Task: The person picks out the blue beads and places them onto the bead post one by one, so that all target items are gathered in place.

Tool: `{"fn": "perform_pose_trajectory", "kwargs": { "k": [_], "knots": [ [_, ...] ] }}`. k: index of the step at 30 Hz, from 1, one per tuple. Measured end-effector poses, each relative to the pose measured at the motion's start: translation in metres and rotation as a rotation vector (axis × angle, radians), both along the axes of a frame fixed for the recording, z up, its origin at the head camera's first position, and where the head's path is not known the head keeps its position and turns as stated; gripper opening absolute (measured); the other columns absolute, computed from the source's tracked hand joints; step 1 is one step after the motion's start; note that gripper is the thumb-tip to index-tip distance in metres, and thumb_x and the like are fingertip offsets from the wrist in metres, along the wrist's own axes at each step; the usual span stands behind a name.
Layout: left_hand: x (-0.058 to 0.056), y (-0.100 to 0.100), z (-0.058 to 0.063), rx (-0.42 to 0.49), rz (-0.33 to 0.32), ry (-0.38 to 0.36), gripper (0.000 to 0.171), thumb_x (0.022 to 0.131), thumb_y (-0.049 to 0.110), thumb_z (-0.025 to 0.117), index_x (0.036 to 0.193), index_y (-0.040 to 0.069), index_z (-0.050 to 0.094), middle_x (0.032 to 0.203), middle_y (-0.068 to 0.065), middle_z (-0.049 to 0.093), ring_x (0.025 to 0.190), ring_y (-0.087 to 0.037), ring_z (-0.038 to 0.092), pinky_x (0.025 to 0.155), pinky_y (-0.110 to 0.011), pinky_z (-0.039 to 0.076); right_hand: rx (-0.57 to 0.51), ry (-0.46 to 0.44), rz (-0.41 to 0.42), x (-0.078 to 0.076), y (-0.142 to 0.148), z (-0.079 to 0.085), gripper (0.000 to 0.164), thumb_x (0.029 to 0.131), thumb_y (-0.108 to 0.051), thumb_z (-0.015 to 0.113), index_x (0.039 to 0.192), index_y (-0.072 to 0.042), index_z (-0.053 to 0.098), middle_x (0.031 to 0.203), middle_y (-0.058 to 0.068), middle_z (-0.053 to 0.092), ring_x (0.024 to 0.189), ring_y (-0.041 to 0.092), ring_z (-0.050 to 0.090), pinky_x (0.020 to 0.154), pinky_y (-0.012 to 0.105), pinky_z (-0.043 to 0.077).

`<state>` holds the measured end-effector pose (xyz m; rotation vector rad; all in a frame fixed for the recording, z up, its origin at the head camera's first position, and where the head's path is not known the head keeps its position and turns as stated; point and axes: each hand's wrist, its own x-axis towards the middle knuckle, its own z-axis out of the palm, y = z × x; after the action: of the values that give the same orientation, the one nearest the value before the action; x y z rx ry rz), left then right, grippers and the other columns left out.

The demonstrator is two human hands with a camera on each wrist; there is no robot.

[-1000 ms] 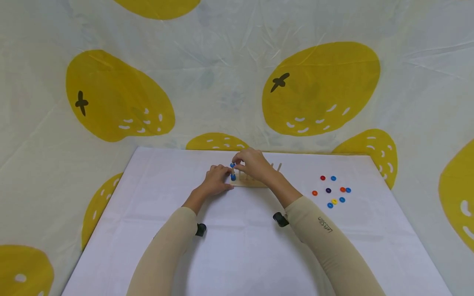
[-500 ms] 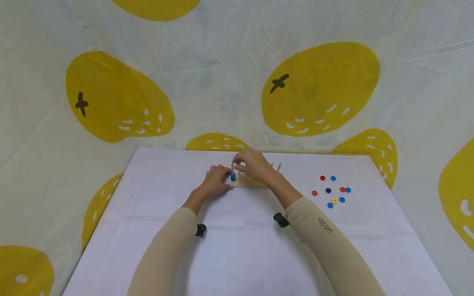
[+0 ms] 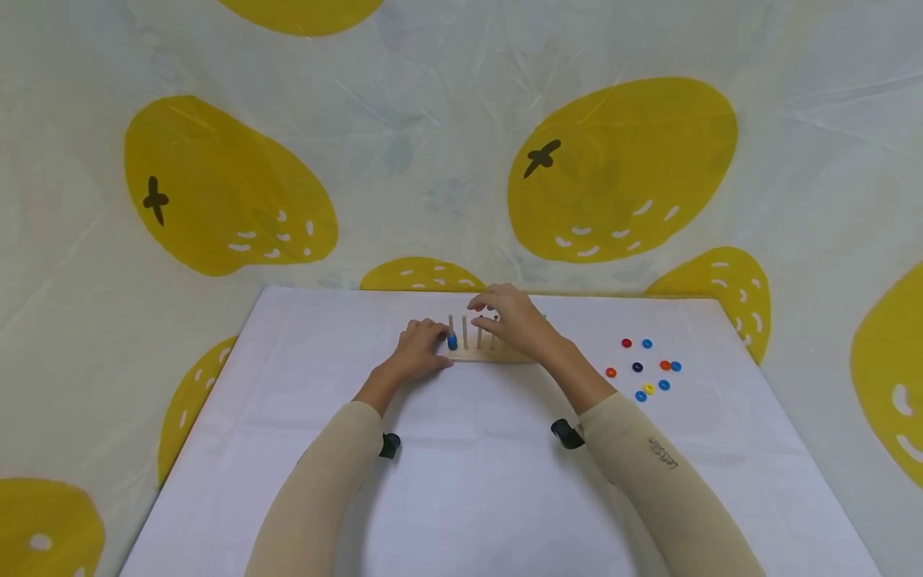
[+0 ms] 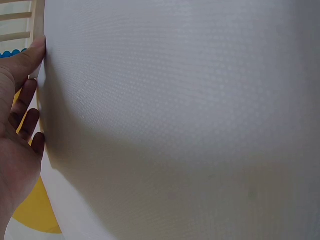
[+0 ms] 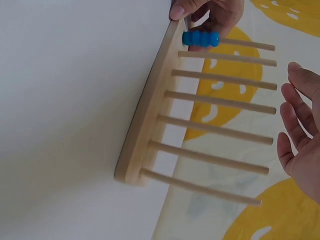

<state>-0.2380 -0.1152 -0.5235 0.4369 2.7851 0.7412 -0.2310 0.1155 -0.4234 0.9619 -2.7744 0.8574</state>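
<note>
A wooden peg stand (image 3: pixel 497 357) with a row of upright pegs sits near the table's far edge. On its leftmost peg is a short stack of blue rings (image 5: pixel 201 38), down against the base; the other pegs in the right wrist view are bare. My left hand (image 3: pixel 418 350) holds the stand's left end, thumb on the front edge and fingers behind, as the right wrist view shows. Over the pegs, my right hand (image 3: pixel 513 320) has its fingers loosely bent and apart, with nothing between them. The left wrist view catches the left thumb (image 4: pixel 31 57) against the base.
Several loose rings lie on the white table (image 3: pixel 461 481) to the right, among them a red ring (image 3: pixel 626 343), a dark purple ring (image 3: pixel 638 367), a yellow ring (image 3: pixel 649 389) and blue ones. A curtain (image 3: pixel 433 160) with yellow fruit prints hangs behind the table.
A blue ring at the top of the leftmost peg has dropped onto the stack below. My right hand has let go and shifted right. The left hand stays at the stand's end.
</note>
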Motion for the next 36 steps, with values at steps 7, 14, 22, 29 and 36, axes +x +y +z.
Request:
{"fn": "perform_pose_trajectory", "kwargs": {
  "k": [7,14,22,29,36],
  "knots": [
    [0.000,0.000,-0.001,0.002,-0.009,0.002,0.059,0.086,0.030,0.085,0.137,0.012,0.063,0.133,-0.008,0.061,0.131,-0.031,0.044,0.113,-0.049,0.036,-0.069,0.023,-0.017,0.013,0.026,-0.001,0.025,0.092,-0.013,0.078,0.115,-0.006,0.075,0.112,0.007,0.073,0.103,0.027,0.063,0.093,0.043,0.053],
    [-0.001,0.000,-0.002,0.012,-0.016,0.018,0.059,0.086,0.030,0.086,0.136,0.011,0.063,0.131,-0.007,0.061,0.129,-0.030,0.045,0.112,-0.049,0.037,-0.072,0.050,-0.063,0.022,0.059,0.001,0.027,0.089,-0.011,0.081,0.115,-0.007,0.075,0.112,0.008,0.074,0.099,0.026,0.065,0.088,0.043,0.056],
    [-0.001,-0.001,-0.003,0.007,-0.015,0.021,0.058,0.085,0.031,0.086,0.135,0.011,0.064,0.129,-0.007,0.062,0.129,-0.031,0.045,0.112,-0.050,0.037,-0.058,0.087,-0.109,0.033,0.106,-0.010,0.027,0.088,-0.009,0.082,0.114,-0.008,0.075,0.107,0.006,0.074,0.099,0.026,0.064,0.087,0.046,0.055],
    [0.000,-0.001,-0.001,0.023,-0.013,0.023,0.057,0.085,0.030,0.086,0.134,0.011,0.064,0.128,-0.007,0.062,0.129,-0.031,0.045,0.111,-0.050,0.036,0.002,0.072,-0.144,0.044,0.145,-0.025,0.028,0.087,-0.007,0.081,0.114,-0.009,0.075,0.106,0.005,0.076,0.100,0.027,0.064,0.085,0.049,0.053],
    [0.001,-0.002,-0.002,0.024,-0.012,0.019,0.057,0.086,0.029,0.086,0.135,0.011,0.064,0.129,-0.007,0.062,0.131,-0.031,0.044,0.112,-0.050,0.036,0.060,0.022,-0.211,0.061,0.182,-0.044,0.028,0.086,-0.007,0.082,0.114,-0.009,0.076,0.105,0.003,0.076,0.099,0.024,0.062,0.083,0.048,0.055]
  ]
}}
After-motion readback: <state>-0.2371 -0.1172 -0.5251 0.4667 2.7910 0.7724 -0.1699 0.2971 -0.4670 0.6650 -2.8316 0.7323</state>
